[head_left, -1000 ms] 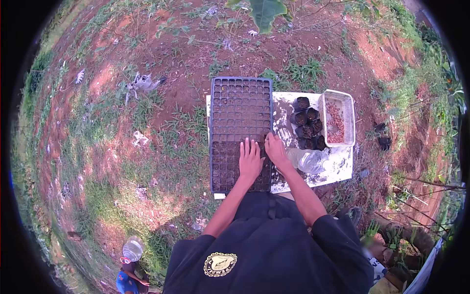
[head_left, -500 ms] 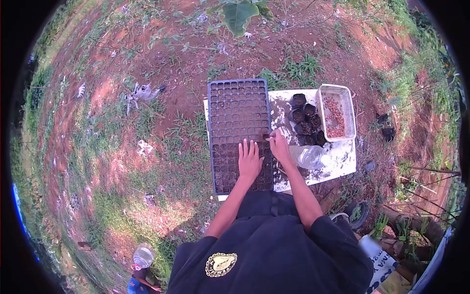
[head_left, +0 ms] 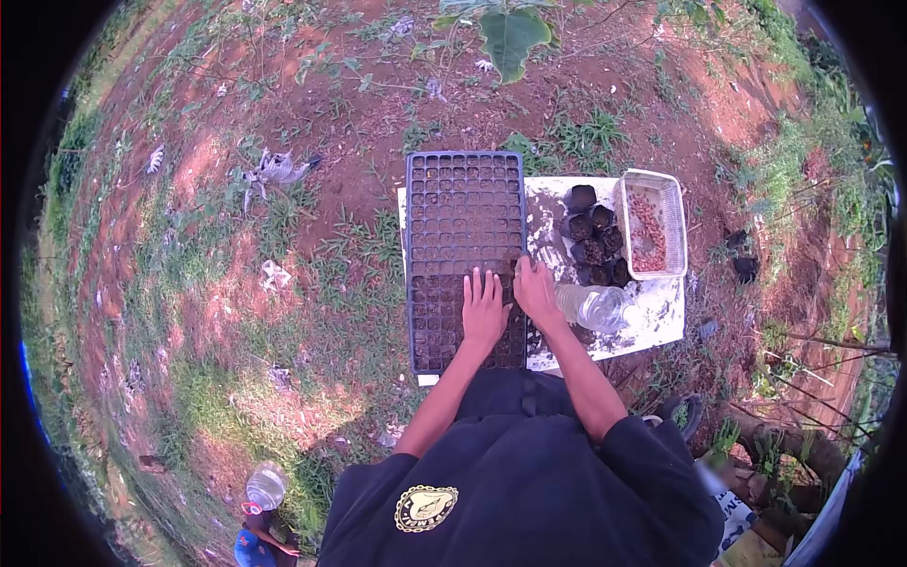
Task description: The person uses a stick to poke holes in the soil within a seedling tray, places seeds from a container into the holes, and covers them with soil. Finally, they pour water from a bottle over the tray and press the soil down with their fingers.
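Seedling tray (head_left: 463,213) is seemingly steadied by the flat, empty left hand (head_left: 484,312); the grip of the right hand (head_left: 536,293), at three o'clock, cannot be told.

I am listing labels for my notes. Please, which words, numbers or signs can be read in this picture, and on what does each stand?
The gold emblem on the black shirt: lettering too small to read.
The white sack at the lower right: dark print, too blurred to read.
The seed tray, bottle and basket: no text visible.
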The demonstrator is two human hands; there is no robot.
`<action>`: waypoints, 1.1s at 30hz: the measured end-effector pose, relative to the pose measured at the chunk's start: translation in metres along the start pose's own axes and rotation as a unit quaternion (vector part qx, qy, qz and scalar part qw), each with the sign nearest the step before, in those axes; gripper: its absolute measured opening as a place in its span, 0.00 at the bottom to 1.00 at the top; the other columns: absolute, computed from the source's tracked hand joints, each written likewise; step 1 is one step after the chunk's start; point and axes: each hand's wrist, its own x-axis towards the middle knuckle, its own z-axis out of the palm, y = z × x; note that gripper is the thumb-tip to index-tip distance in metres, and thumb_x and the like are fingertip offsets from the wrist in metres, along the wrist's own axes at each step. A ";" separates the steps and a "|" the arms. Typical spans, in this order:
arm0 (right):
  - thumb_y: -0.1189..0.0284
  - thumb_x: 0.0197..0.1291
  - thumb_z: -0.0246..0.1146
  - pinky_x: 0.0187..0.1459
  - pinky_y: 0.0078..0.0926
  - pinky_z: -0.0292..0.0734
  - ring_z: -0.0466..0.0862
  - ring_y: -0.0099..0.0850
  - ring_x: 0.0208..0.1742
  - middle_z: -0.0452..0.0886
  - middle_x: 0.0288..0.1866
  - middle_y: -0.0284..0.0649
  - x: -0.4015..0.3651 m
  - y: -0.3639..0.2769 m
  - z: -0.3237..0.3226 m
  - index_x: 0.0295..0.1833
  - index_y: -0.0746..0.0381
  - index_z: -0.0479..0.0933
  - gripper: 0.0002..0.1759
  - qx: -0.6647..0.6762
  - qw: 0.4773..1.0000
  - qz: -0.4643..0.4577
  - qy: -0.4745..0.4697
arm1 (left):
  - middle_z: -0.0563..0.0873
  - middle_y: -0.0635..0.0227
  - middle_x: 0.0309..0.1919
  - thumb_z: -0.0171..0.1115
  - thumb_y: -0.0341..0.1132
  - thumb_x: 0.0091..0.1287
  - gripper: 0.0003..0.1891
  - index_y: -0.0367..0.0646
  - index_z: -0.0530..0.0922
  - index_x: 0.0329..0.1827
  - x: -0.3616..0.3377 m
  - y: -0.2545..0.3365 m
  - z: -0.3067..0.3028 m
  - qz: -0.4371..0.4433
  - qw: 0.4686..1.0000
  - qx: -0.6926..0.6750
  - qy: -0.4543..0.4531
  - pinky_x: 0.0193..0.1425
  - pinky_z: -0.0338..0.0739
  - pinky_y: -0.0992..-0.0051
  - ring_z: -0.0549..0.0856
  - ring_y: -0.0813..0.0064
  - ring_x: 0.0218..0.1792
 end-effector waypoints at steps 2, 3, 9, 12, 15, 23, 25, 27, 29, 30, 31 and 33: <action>0.74 0.61 0.57 0.45 0.57 0.71 0.76 0.60 0.41 0.75 0.35 0.62 -0.002 -0.002 0.001 0.48 0.65 0.69 0.12 -0.002 1.000 0.004 0.003 | 0.68 0.50 0.69 0.65 0.47 0.62 0.37 0.33 0.65 0.70 0.001 0.000 0.000 0.000 1.000 0.007 -0.004 0.80 0.45 0.49 0.57 0.46 0.76; 0.73 0.61 0.57 0.45 0.57 0.70 0.76 0.60 0.41 0.75 0.36 0.62 -0.002 -0.004 0.001 0.48 0.65 0.69 0.12 -0.003 1.000 0.008 0.005 | 0.68 0.50 0.69 0.65 0.47 0.62 0.37 0.33 0.65 0.70 0.001 0.000 -0.001 0.001 1.000 0.007 -0.003 0.80 0.45 0.49 0.57 0.46 0.76; 0.71 0.62 0.57 0.46 0.56 0.69 0.77 0.57 0.42 0.76 0.36 0.59 0.001 -0.003 0.007 0.48 0.63 0.70 0.11 -0.007 1.000 0.015 -0.001 | 0.68 0.49 0.69 0.65 0.46 0.62 0.37 0.32 0.65 0.70 0.002 0.000 -0.002 0.000 1.000 0.005 -0.012 0.80 0.45 0.48 0.57 0.46 0.76; 0.72 0.61 0.57 0.46 0.55 0.69 0.77 0.55 0.43 0.78 0.36 0.56 0.003 0.003 0.013 0.48 0.62 0.70 0.11 -0.006 1.000 0.026 -0.004 | 0.68 0.49 0.69 0.65 0.46 0.62 0.37 0.32 0.65 0.70 0.001 0.000 -0.002 0.004 1.000 0.003 -0.010 0.80 0.45 0.48 0.57 0.46 0.76; 0.72 0.61 0.56 0.47 0.56 0.69 0.78 0.55 0.44 0.80 0.37 0.54 0.004 0.009 0.015 0.47 0.63 0.70 0.10 0.023 0.999 0.026 -0.003 | 0.68 0.50 0.70 0.65 0.46 0.62 0.37 0.32 0.65 0.70 0.001 0.000 -0.003 0.004 1.000 0.001 -0.012 0.80 0.44 0.48 0.57 0.46 0.76; 0.75 0.63 0.53 0.50 0.50 0.70 0.77 0.55 0.45 0.81 0.39 0.52 -0.004 0.013 -0.003 0.45 0.65 0.70 0.07 0.255 0.953 0.149 0.064 | 0.71 0.50 0.67 0.64 0.43 0.63 0.31 0.34 0.71 0.66 0.012 -0.010 -0.006 0.006 0.999 -0.028 -0.022 0.80 0.45 0.49 0.58 0.44 0.75; 0.75 0.63 0.53 0.50 0.50 0.70 0.77 0.54 0.47 0.80 0.41 0.53 -0.014 0.010 -0.006 0.48 0.65 0.71 0.09 0.208 0.960 0.135 0.131 | 0.70 0.50 0.69 0.63 0.43 0.64 0.30 0.36 0.71 0.66 0.015 -0.014 -0.005 0.011 0.999 -0.034 -0.018 0.80 0.45 0.49 0.57 0.44 0.75; 0.75 0.63 0.54 0.51 0.49 0.69 0.75 0.53 0.49 0.80 0.45 0.55 -0.025 0.007 -0.008 0.54 0.65 0.72 0.14 0.175 0.968 0.137 0.115 | 0.68 0.50 0.70 0.62 0.43 0.65 0.29 0.37 0.71 0.67 0.020 -0.015 -0.006 0.016 0.999 -0.038 -0.013 0.80 0.46 0.49 0.57 0.44 0.76; 0.76 0.64 0.55 0.60 0.45 0.65 0.72 0.51 0.56 0.77 0.58 0.55 -0.036 0.004 -0.005 0.58 0.62 0.72 0.17 0.144 0.985 0.081 0.050 | 0.60 0.51 0.75 0.60 0.44 0.67 0.30 0.40 0.68 0.71 0.022 -0.016 -0.007 0.029 0.998 -0.031 0.055 0.79 0.46 0.49 0.54 0.44 0.77; 0.77 0.63 0.56 0.63 0.46 0.63 0.71 0.53 0.59 0.72 0.64 0.59 -0.039 0.001 0.002 0.61 0.61 0.71 0.20 0.125 0.988 0.042 0.081 | 0.60 0.51 0.75 0.60 0.44 0.67 0.30 0.40 0.68 0.71 0.023 -0.018 -0.007 0.031 0.998 -0.029 0.054 0.79 0.46 0.49 0.54 0.44 0.77; 0.77 0.63 0.56 0.63 0.46 0.63 0.71 0.53 0.59 0.72 0.64 0.59 -0.043 0.001 0.006 0.61 0.61 0.71 0.20 0.126 0.988 0.044 0.083 | 0.56 0.52 0.77 0.58 0.47 0.68 0.31 0.42 0.67 0.72 0.024 -0.019 -0.007 0.028 0.998 -0.017 0.048 0.79 0.46 0.48 0.53 0.45 0.77; 0.76 0.62 0.55 0.65 0.48 0.63 0.70 0.56 0.59 0.63 0.70 0.66 -0.048 -0.002 0.005 0.61 0.65 0.70 0.21 0.092 0.992 0.015 0.080 | 0.52 0.53 0.79 0.56 0.49 0.69 0.33 0.43 0.65 0.74 0.024 -0.021 -0.001 0.028 0.999 -0.006 0.041 0.79 0.46 0.48 0.51 0.46 0.78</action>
